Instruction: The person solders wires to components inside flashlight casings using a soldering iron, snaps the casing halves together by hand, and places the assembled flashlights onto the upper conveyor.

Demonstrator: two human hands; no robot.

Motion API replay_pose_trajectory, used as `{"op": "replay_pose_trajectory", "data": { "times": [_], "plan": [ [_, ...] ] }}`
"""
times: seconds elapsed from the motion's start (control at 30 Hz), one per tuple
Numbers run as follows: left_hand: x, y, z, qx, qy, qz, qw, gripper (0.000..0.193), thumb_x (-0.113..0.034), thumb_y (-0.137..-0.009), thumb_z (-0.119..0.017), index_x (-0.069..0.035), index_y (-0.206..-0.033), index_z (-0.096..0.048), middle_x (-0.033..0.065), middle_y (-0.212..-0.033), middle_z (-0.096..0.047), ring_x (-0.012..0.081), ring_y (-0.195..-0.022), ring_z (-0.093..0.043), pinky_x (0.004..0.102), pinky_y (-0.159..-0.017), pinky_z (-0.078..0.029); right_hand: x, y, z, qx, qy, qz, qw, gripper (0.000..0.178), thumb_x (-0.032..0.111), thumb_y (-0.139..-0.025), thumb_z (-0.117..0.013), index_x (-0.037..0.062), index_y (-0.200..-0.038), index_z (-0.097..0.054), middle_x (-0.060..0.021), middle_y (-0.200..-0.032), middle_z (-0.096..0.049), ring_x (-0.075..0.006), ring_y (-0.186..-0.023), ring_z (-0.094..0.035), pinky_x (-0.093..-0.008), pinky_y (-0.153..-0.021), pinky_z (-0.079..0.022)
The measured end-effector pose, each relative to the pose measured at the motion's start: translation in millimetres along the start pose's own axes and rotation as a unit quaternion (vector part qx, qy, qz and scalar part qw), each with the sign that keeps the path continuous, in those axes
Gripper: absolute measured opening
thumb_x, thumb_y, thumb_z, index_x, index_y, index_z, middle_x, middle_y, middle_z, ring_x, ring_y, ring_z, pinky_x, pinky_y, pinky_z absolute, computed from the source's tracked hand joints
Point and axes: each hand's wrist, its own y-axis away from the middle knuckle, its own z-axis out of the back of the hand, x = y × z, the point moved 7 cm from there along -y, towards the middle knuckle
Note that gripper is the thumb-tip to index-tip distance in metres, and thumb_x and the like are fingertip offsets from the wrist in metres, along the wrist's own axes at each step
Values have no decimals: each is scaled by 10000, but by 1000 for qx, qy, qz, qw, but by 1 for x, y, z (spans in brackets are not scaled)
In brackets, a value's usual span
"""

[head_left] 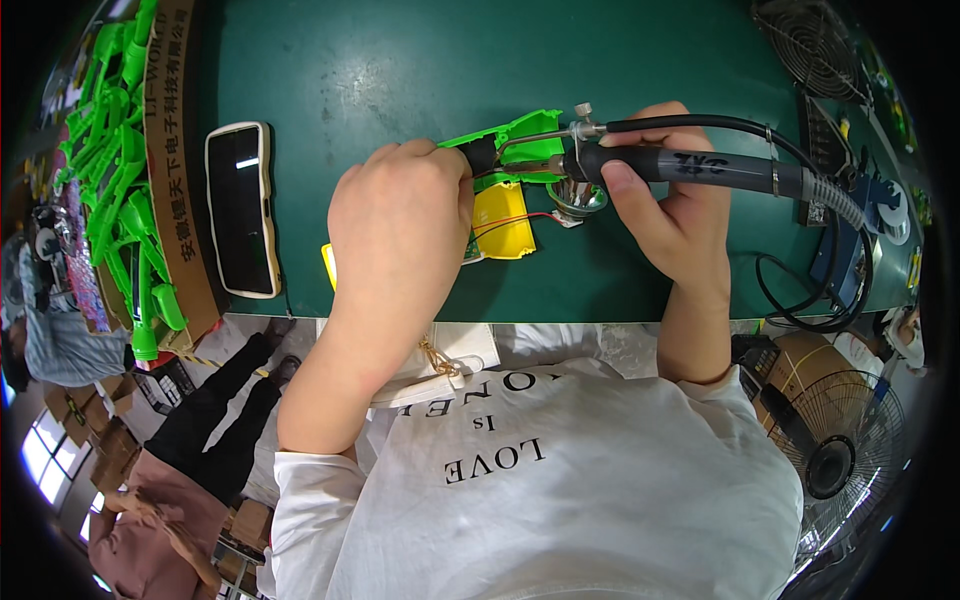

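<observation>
My right hand (pixel 685 215) is closed round the black grip of a soldering iron (pixel 645 163) with a thin metal solder-feed tube beside its tip. The tip points left over an open green plastic shell (pixel 535 130). My left hand (pixel 400 210) is closed over the shell's left end, next to a black part (pixel 480 155); its fingertips are mostly hidden. Below the shell sits a yellow plastic piece (pixel 505 220), crossed by thin red and black wires. A shiny round lamp reflector (pixel 577 198) lies just under the iron.
On the green table (pixel 330 60), a phone (pixel 240 210) lies left of my hands. Beyond it a cardboard box (pixel 172 150) holds many green plastic shells (pixel 120 170). The iron's cables (pixel 735 125) curve right toward a blue device (pixel 845 265). A fan (pixel 830 465) stands lower right; another person (pixel 160 530) is lower left.
</observation>
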Motion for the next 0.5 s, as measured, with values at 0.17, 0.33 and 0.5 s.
{"op": "replay_pose_trajectory", "data": {
  "times": [0.17,0.33,0.5],
  "plan": [
    [1,-1,-1,-5,4,0,1000,39,-79,-671,-604,-50,-691,-620,59,-673,-578,236,-645,-558,325,-587,-438,-2,0,-1,-4,-1,-3,1000,127,38,-710,-594,-25,-804,-535,-84,-839,-513,-124,-697,-478,-229,-617,-382],
    [1,-1,0,-3,4,-4,1000,36,-75,-669,-602,-51,-690,-617,56,-674,-576,236,-647,-556,325,-584,-436,0,-1,0,-5,-5,-7,1000,121,34,-713,-589,-24,-803,-532,-86,-841,-511,-126,-710,-477,-229,-631,-381],
    [1,-2,-1,3,0,-7,1000,37,-76,-672,-600,-53,-696,-616,54,-676,-573,234,-645,-554,324,-580,-435,-1,0,2,-19,-27,4,999,117,34,-721,-585,-23,-806,-529,-91,-848,-513,-129,-717,-478,-229,-640,-382]
  ]
}}
